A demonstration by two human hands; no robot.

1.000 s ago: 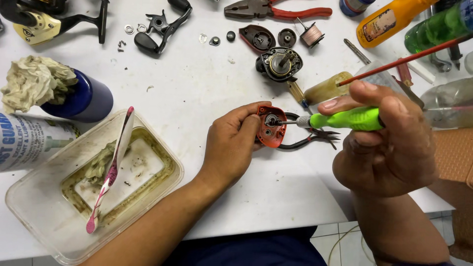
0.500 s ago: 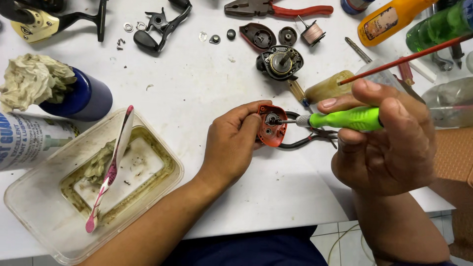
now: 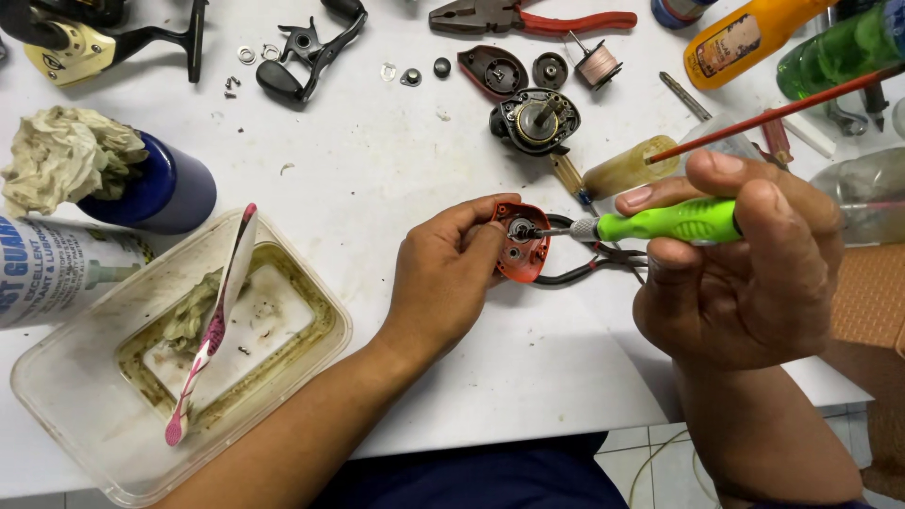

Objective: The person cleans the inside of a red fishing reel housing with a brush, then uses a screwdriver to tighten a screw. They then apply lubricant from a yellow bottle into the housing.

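Pinching the red side plate [image 3: 521, 243] in my left hand [image 3: 443, 283], I hold it just off the table [image 3: 396, 160], thumb and fingertips closed around its near edge so its inner face points toward my right hand [image 3: 745, 273]. That hand is wrapped shut on the green screwdriver [image 3: 660, 224], index finger laid along the top of the handle, and the tip sits in the metal fitting at the plate's middle.

I judge the plate light and stiff, a thin moulded shell. It may be greasy, so it could slide between my fingers if I press hard with the driver. The rim is the place to grip it; the centre with its small fittings looks delicate, and I keep my fingers off it. The driver's handle looks grippy and gives a firm hold, though its narrow tip could skip out of the screw head.

Beyond my left hand lies the reel body [image 3: 533, 121], and past that a dark cover [image 3: 492, 68] and red-handled pliers [image 3: 528, 17]. Under the driver, just beside my right fingers, black-handled pliers [image 3: 594, 264] rest on the table. To the outside of my left forearm sits a plastic tub [image 3: 57, 415] with a toothbrush [image 3: 212, 325] leaning in it, and farther out a blue can [image 3: 160, 193] topped with a rag [image 3: 66, 151].
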